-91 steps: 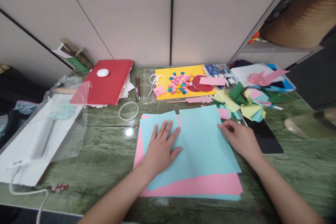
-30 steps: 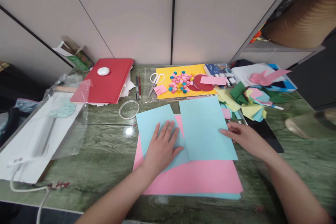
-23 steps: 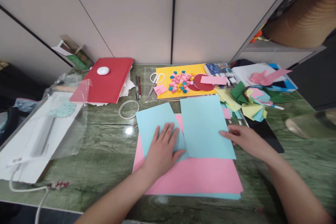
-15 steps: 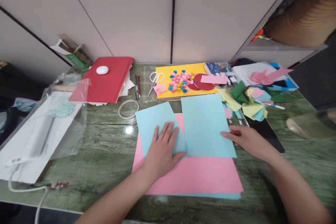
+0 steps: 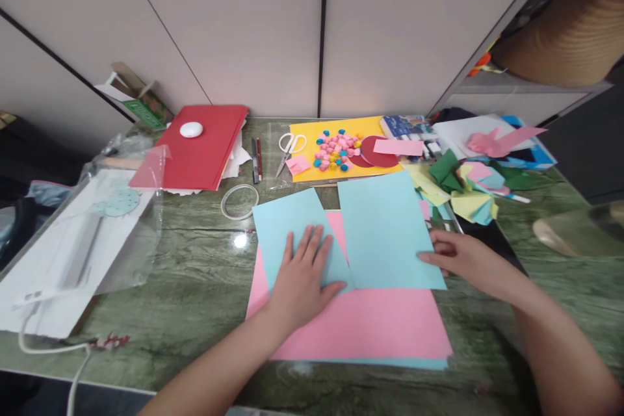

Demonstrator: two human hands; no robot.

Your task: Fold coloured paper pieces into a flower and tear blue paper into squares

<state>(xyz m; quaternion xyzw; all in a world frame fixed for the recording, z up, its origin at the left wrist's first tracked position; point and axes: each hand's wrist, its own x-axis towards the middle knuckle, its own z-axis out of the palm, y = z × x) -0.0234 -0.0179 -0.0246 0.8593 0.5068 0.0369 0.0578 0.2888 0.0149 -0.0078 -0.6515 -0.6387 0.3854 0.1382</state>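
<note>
Landmark: large pink paper sheet [image 5: 361, 325], lying flat on the green marbled desk [image 5: 185, 279], directly in front of the person.
Left hand [image 5: 299, 279]: palm down, fingers spread, grip released; it presses the left light-blue paper sheet [image 5: 287, 227] onto the pink sheet's upper left part.
Right hand [image 5: 463, 260]: at the pink sheet's upper right edge; fingertips pinch the right edge of the right light-blue paper sheet [image 5: 385, 227].
Sheet position: the right blue sheet covers the pink sheet's upper right and overhangs its far edge; its near left corner overlaps the left blue sheet.
Key relation: the held sheet lies leftward of the right hand's grip, long axis running away from the person with a slight tilt; the right hand is the nearer one.
Surroundings: beyond the pink sheet, white-handled scissors [image 5: 287, 148] beside a yellow card [image 5: 305, 135] carrying small coloured pieces; a clear tape ring [image 5: 238, 201] off its far left corner.
</note>
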